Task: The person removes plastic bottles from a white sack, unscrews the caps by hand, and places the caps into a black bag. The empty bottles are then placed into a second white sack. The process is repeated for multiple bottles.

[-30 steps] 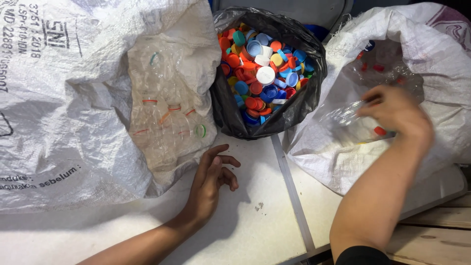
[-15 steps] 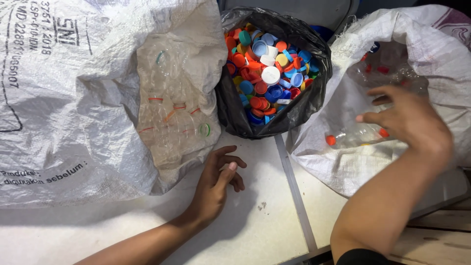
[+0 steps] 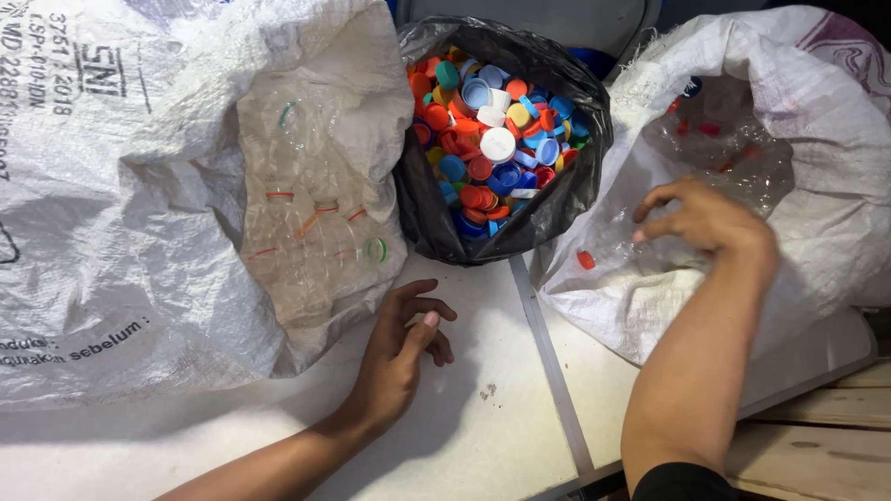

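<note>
Bottle [image 3: 620, 252], seemingly just under right hand [image 3: 703, 221]

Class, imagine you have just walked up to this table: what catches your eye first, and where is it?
The black bag of bright bottle caps at top centre stands out first. White woven sacks of clear plastic bottles flank it. The right hand reaches into the right-hand sack over a bottle with a red cap; the left hand rests on the white table.

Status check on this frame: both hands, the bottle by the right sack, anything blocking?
Left hand empty, resting on white table. Right hand open over clear bottle with red cap in right sack. Nothing blocking.
</note>
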